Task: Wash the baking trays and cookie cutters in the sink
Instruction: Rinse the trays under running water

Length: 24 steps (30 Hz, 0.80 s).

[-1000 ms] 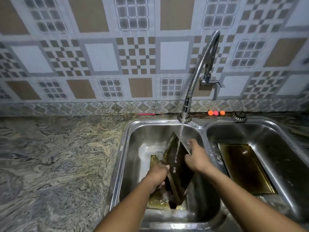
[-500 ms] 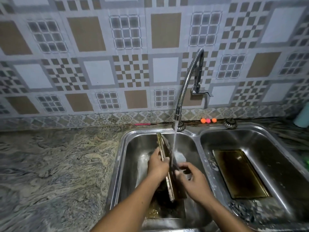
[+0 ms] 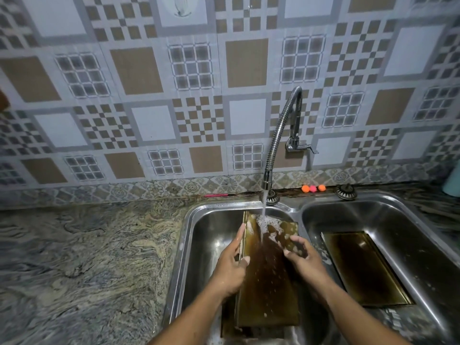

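A dark baking tray [image 3: 268, 282] stands nearly upright in the left basin of a double stainless steel sink [image 3: 184, 245], its long sides running up and down and its inner face turned toward the camera. The tray is rectangular with a raised, brassy-gold rim; its face is a deep stained brown, wet and speckled with droplets, and white suds [image 3: 273, 227] cling across its upper part. A thin water stream [image 3: 263, 215] falls from the flexible chrome faucet [image 3: 278, 135] and strikes the tray near its top edge. The left hand [image 3: 231, 262] holds the tray's left rim, fingers lying along the outside of the rim and the thumb hooked over onto the inner face. The right hand [image 3: 302, 257] is at the tray's right side, fingers curled over that edge, soapy fingertips and thumb resting on the wet face. Under the tray's lower end a dark flat shape lies on the basin floor, too hidden to name. A second baking tray [image 3: 361, 267], the same gold-rimmed brown, lies flat on the floor of the right basin, well apart from both hands. Three small orange and pink balls [image 3: 313, 188] sit on the ledge behind the sink, against the patterned tile wall [image 3: 139, 70], and a swirled granite countertop [image 3: 87, 257] spreads to the left.
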Each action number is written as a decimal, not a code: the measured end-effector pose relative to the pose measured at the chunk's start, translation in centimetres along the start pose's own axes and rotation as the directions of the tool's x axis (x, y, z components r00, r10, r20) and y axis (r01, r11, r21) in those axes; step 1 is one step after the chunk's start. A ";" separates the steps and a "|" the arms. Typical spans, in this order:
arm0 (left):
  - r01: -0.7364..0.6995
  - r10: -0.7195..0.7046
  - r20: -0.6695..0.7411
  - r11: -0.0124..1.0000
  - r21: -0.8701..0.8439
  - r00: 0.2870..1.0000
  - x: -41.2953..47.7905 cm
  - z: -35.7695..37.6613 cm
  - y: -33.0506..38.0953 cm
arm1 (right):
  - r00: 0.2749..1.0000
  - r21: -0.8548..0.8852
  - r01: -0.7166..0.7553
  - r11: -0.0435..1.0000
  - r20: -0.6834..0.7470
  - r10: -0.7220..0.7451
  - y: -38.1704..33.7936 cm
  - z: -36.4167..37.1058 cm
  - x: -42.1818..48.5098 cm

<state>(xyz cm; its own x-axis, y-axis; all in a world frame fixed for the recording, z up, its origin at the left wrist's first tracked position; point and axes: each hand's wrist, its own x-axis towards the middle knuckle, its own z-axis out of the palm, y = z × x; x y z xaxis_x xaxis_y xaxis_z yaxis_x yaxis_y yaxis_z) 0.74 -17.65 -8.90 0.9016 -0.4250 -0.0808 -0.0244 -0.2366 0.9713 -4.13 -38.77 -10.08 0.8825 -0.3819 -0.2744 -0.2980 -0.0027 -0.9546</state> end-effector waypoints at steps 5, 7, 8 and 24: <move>-0.084 0.111 -0.061 0.936 0.343 0.992 -0.9 0.2 -0.6 | 0.959 -0.202 0.238 0.950 -0.104 -0.262 0.9 -0.2 -1.5; -0.121 0.185 -0.086 0.866 0.486 0.979 -1.4 0.2 -1.4 | 0.933 -0.315 0.279 0.907 -0.134 -0.334 1.3 -0.4 -2.1; -0.133 0.214 -0.093 0.836 0.532 0.973 -1.5 0.3 -1.9 | 0.917 -0.370 0.302 0.878 -0.137 -0.373 1.5 -0.5 -2.4; -0.200 0.278 0.004 0.682 0.704 0.961 0.4 2.0 0.5 | 0.847 -0.438 0.362 0.823 -0.215 -0.487 1.6 -4.3 -3.7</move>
<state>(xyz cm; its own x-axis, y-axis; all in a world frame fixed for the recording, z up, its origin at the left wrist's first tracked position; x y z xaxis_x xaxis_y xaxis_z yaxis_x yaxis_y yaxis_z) 0.21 -19.67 -8.91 0.8578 -0.4771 0.1912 -0.5006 -0.6913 0.5210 -9.44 -41.36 -10.06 0.8142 -0.5203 0.2577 -0.0846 -0.5455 -0.8338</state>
